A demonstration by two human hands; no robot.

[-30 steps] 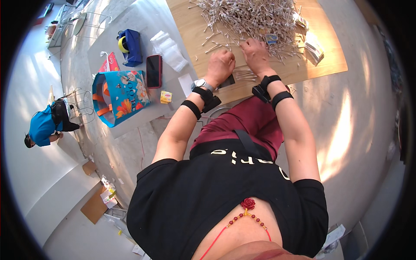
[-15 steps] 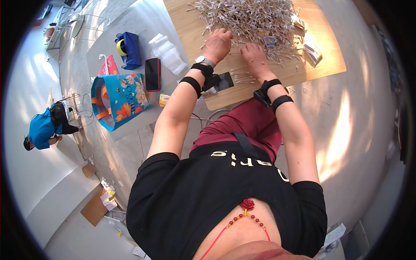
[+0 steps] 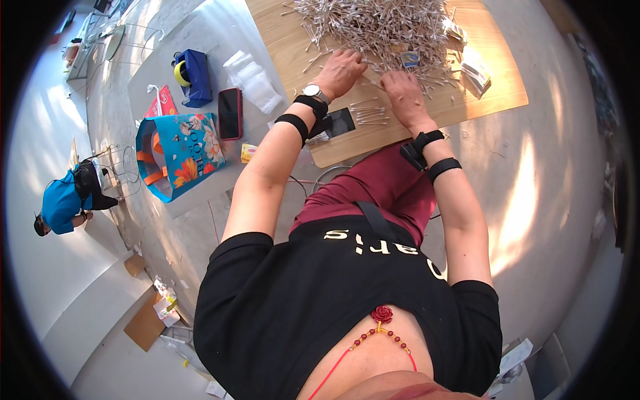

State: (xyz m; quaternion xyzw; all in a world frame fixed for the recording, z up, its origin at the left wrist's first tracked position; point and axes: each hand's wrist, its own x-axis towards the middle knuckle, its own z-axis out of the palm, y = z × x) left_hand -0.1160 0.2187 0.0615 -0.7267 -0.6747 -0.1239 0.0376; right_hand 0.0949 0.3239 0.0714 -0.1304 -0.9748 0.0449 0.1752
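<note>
A big heap of cotton swabs (image 3: 380, 30) covers the far part of the wooden board. At its near edge my left hand (image 3: 340, 72) is closed, fingers bent down; what they pinch is too small to make out. My right hand (image 3: 405, 97) is closed in a pinch just to its right, with a thin swab-like stick showing between the two hands. A small row of cotton swabs (image 3: 370, 113) lies on the board below the hands. Beside this row is a dark flat rectangle (image 3: 340, 122), close to my left wrist.
Small packages (image 3: 475, 75) stand at the board's right side. To the left are clear plastic bags (image 3: 253, 83), a phone (image 3: 231, 113), a blue tape dispenser (image 3: 193, 79) and a blue floral bag (image 3: 183, 153). Farther left, a person in blue (image 3: 63, 200) bends forward.
My right hand has shifted slightly right and toward me, and my left hand slightly right. More of the small swab row now shows between my wrists.
</note>
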